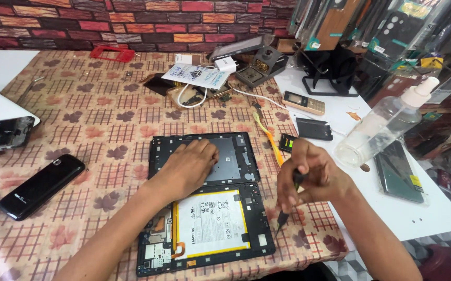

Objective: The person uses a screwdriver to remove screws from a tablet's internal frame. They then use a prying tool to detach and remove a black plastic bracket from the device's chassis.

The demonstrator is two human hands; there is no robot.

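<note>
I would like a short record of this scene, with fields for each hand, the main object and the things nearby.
Surface: table with a patterned cloth
Main object: opened tablet, battery visible
Left hand: left hand lies flat on the upper half of the tablet
Right hand: right hand holds a screwdriver, tip pointing down beside the tablet's right edge
Left of tablet: black phone
Right of tablet: clear spray bottle

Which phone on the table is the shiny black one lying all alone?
The black phone left of the opened tablet; the small gold phone has a keypad.
</note>
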